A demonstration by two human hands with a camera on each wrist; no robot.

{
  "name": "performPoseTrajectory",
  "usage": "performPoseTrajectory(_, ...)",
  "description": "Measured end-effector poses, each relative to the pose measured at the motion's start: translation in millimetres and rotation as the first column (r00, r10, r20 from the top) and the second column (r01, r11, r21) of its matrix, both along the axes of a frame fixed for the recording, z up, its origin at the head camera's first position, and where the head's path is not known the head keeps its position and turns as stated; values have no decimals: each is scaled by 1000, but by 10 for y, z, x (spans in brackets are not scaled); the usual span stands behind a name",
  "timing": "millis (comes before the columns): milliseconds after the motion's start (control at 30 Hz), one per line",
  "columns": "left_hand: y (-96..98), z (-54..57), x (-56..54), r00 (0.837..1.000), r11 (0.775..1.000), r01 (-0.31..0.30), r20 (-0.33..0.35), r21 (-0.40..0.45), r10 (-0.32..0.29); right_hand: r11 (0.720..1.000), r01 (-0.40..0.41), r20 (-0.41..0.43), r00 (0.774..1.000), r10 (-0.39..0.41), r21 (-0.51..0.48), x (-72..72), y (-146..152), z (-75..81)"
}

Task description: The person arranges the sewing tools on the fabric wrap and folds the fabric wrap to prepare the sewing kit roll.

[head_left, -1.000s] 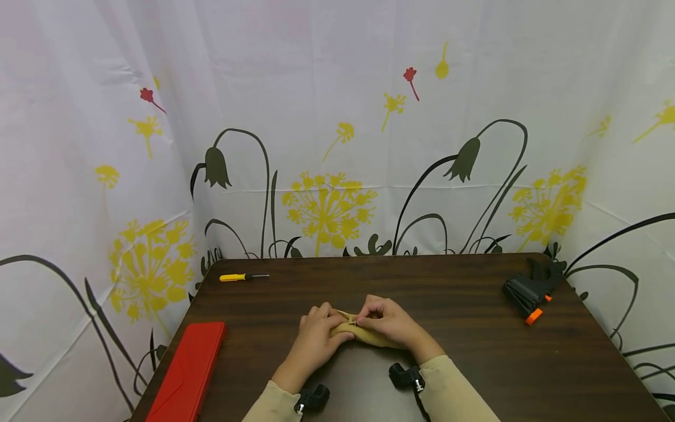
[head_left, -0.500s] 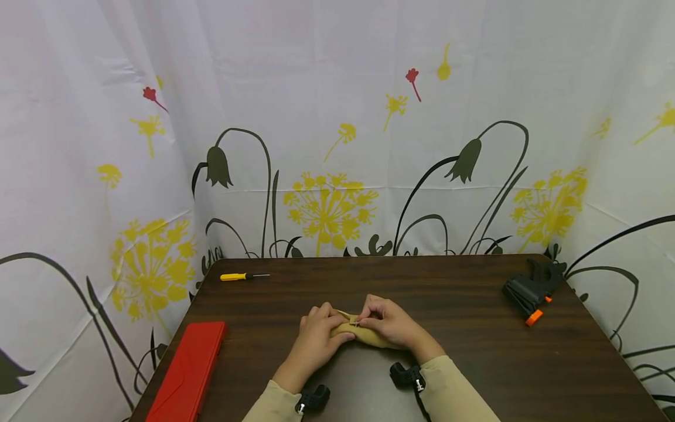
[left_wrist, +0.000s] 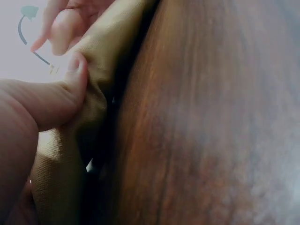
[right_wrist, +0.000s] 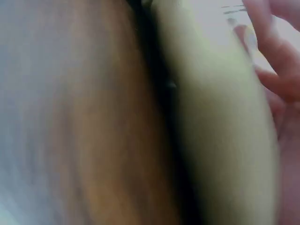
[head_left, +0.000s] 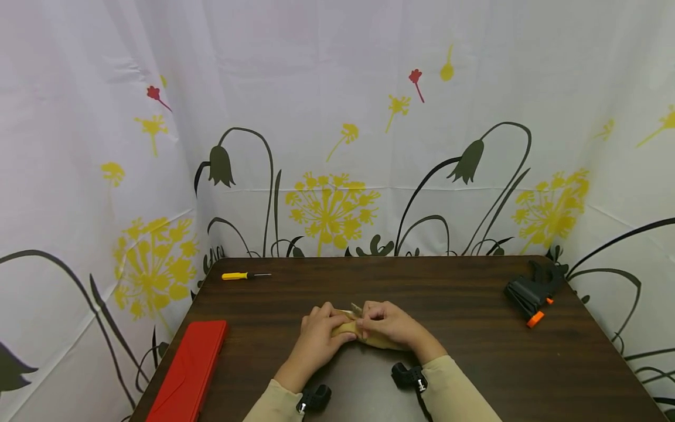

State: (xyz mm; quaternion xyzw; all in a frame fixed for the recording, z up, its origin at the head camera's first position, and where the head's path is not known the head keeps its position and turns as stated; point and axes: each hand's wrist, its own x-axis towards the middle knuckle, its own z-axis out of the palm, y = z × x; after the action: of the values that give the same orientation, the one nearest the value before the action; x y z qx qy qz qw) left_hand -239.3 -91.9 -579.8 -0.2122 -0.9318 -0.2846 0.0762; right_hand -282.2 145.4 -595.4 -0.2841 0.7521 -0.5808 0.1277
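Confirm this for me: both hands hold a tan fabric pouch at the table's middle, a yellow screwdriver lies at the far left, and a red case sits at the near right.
One detail is off. The red case sits at the near left, not the near right, as the head view shows. The rest stands: the left hand and right hand hold the tan fabric pouch, and the yellow screwdriver lies far left.
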Motion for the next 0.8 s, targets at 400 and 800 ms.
performPoseTrajectory(400,-35,-7,-28,999,999,36,28,1,-36,945,326,191,930,-315,-33,1,-65,-34)
performPoseTrajectory(800,-25,-17,-22,999,999,23,29,22,-24,945,322,51,945,-324,47,-8,-77,-55)
